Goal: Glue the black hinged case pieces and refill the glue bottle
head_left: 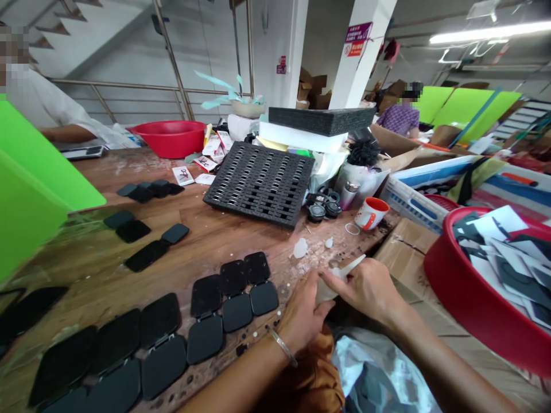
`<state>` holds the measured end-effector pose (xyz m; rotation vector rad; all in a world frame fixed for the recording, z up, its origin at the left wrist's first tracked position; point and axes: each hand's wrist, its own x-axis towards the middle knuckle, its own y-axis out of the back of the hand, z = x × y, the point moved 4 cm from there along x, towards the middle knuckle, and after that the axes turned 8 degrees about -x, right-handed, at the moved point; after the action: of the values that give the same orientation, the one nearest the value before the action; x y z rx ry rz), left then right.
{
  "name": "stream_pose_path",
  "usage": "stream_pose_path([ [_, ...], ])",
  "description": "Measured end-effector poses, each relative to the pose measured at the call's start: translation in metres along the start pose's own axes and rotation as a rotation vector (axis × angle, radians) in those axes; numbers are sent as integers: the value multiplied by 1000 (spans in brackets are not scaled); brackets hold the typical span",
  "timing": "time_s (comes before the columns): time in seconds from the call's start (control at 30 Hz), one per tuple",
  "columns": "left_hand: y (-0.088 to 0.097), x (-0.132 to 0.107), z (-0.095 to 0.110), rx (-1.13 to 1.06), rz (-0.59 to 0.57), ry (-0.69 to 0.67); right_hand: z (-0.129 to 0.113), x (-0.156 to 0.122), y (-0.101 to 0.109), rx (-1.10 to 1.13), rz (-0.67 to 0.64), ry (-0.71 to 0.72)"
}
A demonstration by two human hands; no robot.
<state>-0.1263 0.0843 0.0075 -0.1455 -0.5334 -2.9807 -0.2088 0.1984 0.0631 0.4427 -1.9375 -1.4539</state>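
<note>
Head view, workbench stock at this moment. Item 1: open black hinged cases [206, 321], laid flat in a row along the lower left of the frame, lids spread; by the look of it these are already set out, though whether anything has been fitted inside them cannot be told. Item 2: further black cases [146, 244], closed or single, loose at centre left, judged not yet handled. Item 3: small white piece [333, 281], lower centre, just past the table edge, held between both hands. Left hand [303, 318], bangle at the wrist: fingers curled, closed round the lower end of the piece. Right hand [370, 287]: thumb and fingertips pinched on its upper, pointed end. Item 4: red tub [473, 310] of printed cards, right of frame, well stocked.
</note>
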Motion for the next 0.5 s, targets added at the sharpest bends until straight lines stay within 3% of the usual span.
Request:
stream_pose_path([
  [0.13, -1, 2, 3, -50, -33, -18, 0, 1, 2, 212, -55, 139],
  [0.27, -6, 4, 0, -134, -87, 22, 4, 0, 4, 284, -76, 272],
  [0.43, -16, 2, -3, -620, -430, 189, 3, 1, 19, 379, -244, 475],
  [0.5, -13, 5, -2, -646, -435, 172, 4, 3, 29, 424, -331, 483],
])
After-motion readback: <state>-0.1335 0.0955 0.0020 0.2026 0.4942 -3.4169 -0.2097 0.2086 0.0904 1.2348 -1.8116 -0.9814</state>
